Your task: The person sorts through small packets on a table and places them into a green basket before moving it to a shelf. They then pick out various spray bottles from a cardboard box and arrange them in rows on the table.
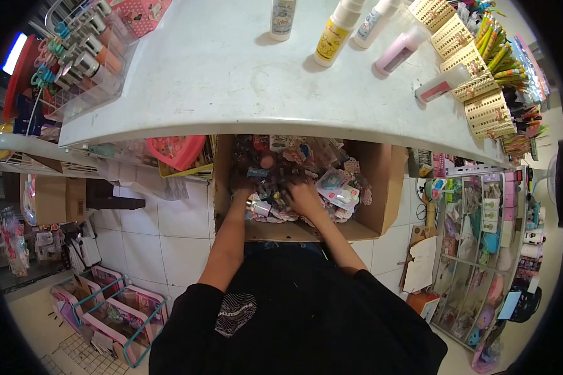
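Both my hands reach down into an open cardboard box [389, 187] filled with small packaged goods, partly under the table edge. My left hand [241, 181] is at the box's left side, its fingers lost in shadow among dark packets. Near the middle, my right hand [301, 191] touches dark, shiny packets [272, 185]; its fingertips are hidden among them. Just below and between the hands lies a small bottle with a silvery cap [258, 205]. A clear-and-white blister pack [339, 189] rests right of my right hand.
The white table [231, 81] overhangs the box. On it stand a yellow-labelled bottle [336, 37], a pink bottle [401, 50] and other small bottles. A clear rack of bottles [91, 69] is at left. A pink heart-shaped tray [178, 152] sits beside the box; wire baskets [116, 312] stand lower left.
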